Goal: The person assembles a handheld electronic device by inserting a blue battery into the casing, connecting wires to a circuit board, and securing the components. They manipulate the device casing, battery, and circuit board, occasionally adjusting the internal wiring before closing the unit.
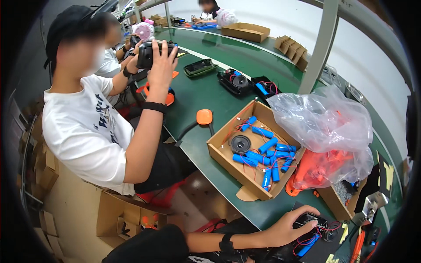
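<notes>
The left hand (287,225) is closing its grip over a small black part (307,219) with red wires and a blue battery (305,250), lying at the near edge of the green desk (210,94). The right hand is lying outside the view, so its grip cannot be told. A cardboard box (221,153) of blue batteries is sitting just beyond, beside a plastic bag (324,122).

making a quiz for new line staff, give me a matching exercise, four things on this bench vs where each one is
Things:
1. blue cylinder cells
2. clear plastic bag
3. small black part with red wires
4. black housing

Places:
A. raised in a co-worker's hands
B. under the person's hand, near edge
C. inside the open cardboard box
D. draped over orange parts, right of the box

Pairs: 1-C, 2-D, 3-B, 4-A
</notes>
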Demonstrator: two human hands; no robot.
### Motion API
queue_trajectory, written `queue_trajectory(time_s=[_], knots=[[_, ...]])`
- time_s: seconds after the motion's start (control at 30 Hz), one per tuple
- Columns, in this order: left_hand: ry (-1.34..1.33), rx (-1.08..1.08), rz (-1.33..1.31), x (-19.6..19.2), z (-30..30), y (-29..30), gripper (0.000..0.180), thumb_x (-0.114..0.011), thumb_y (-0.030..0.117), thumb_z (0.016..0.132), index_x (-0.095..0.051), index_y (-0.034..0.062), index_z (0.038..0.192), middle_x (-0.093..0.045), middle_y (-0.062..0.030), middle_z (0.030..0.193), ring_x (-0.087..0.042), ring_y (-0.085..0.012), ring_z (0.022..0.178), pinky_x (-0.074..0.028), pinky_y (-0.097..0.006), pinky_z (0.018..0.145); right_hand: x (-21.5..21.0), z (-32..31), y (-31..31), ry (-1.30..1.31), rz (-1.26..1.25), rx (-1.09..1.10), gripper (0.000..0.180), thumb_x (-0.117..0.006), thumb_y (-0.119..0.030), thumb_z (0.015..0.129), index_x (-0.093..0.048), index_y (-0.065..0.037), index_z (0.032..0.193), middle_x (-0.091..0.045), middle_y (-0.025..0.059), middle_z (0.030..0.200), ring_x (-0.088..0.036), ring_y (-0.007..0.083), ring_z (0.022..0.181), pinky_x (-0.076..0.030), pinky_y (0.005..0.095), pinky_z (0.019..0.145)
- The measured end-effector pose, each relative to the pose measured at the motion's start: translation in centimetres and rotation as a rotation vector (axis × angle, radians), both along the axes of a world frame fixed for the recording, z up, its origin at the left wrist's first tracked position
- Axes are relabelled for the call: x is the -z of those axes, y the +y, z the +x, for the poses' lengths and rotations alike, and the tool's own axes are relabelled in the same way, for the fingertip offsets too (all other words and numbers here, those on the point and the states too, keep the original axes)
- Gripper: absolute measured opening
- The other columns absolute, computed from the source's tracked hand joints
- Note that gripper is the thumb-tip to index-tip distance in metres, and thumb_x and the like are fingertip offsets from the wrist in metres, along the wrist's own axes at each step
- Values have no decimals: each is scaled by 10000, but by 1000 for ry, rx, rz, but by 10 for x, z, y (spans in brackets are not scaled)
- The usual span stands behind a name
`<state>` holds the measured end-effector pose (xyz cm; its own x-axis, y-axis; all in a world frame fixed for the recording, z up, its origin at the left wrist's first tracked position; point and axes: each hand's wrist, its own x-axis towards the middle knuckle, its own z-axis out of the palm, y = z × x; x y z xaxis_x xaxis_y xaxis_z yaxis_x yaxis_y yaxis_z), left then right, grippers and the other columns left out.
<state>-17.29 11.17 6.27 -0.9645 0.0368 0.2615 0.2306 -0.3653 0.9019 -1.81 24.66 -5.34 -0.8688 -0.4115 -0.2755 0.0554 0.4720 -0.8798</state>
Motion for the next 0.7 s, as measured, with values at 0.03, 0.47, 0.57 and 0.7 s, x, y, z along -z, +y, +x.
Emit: queue_trajectory(time_s=[0.03, 0.47, 0.57, 0.7], knots=[[-1, -4, 5, 0, 0, 1, 350, -663, 258, 1073, -590, 19, 1318, -662, -87, 1166, -616, -128, 1106, -491, -316, 986, 1, 1, 1, -9, 26, 3, 274, -646, -115, 974, -720, 44, 1185, -735, 319, 987, -757, 407, 905, -567, 472, 813], [-38, -58, -54, -11, -3, -11, 339, -662, 250, 1066, -650, 2, 1296, -681, -67, 1206, -612, -107, 1117, -496, -294, 999, -50, 15, -8, 120, -47, 74, 121, -678, -93, 975, -727, 17, 987, -717, 183, 836, -690, 302, 708, -525, 374, 661], [-75, -29, -76, -19, -3, -13, 325, -652, 236, 1063, -664, -5, 1281, -712, -52, 1130, -630, -88, 1038, -511, -278, 952, -86, 14, 1, 301, 6, 72, 107, -721, -88, 954, -723, 19, 960, -719, 203, 905, -718, 386, 813, -546, 414, 703], [-103, -11, -61, -22, -3, -13, 325, -672, 233, 1065, -652, -1, 1290, -707, -58, 1117, -645, -93, 1015, -531, -269, 908, -170, -18, 71, 633, 120, 100, 76, -810, -96, 884, -750, -58, 911, -740, 146, 848, -717, 361, 778, -557, 451, 697]])
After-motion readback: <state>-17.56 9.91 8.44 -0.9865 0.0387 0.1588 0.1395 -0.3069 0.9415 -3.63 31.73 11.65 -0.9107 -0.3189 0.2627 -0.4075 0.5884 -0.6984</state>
